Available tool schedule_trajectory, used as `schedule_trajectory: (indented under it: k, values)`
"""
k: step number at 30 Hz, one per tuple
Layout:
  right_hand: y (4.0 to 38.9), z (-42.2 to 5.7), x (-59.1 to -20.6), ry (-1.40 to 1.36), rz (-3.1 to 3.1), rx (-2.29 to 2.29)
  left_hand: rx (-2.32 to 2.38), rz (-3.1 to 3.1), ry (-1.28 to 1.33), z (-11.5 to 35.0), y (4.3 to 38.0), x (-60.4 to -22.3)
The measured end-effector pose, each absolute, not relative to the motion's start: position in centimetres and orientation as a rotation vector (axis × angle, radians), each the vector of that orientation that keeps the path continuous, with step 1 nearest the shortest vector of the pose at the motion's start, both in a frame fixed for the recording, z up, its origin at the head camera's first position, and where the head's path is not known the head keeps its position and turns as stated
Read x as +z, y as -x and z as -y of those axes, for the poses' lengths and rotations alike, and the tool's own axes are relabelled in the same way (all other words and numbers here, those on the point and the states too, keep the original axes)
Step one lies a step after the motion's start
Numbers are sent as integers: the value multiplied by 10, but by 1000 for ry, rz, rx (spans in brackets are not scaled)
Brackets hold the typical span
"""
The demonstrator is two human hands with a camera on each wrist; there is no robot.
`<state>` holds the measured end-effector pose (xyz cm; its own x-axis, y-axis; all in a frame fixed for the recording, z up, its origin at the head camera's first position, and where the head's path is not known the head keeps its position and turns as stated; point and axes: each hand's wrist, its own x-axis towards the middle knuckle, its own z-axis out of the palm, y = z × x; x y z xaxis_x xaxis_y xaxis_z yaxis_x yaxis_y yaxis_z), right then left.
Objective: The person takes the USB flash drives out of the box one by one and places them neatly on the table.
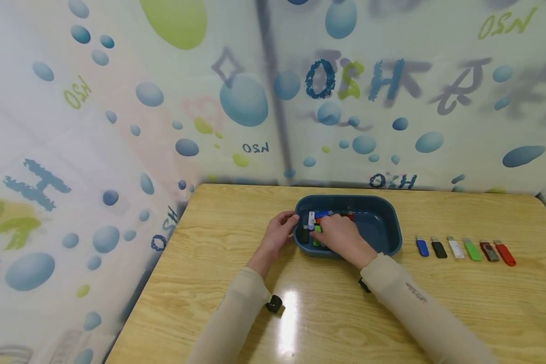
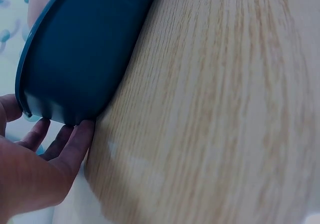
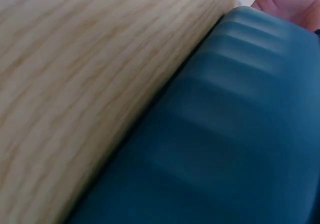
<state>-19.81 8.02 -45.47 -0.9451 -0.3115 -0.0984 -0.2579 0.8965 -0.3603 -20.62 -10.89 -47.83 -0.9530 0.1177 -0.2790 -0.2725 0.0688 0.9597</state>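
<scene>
Bright in the head view, glaring white off the table (image 1: 218, 227); blurred in the right wrist view.

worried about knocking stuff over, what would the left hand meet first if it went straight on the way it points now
The left hand would meet the dark blue, rounded rectangular plastic bin first; its fingertips seem to touch that bin's outer wall.

Lettering, head view.
Patterned backdrop (image 1: 236, 167): mirrored "H2O", large (image 1: 351, 81) at one o'clock, small (image 1: 393, 181) at three; right sleeve (image 1: 429, 313), four o'clock: print too small to read.
</scene>
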Motion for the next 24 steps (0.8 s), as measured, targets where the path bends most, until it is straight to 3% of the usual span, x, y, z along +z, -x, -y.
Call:
schedule_trajectory:
  k: [24]
  values:
    - [199,-77,-452,448,-2883,-424,1989,-2050,145,109,206,-481]
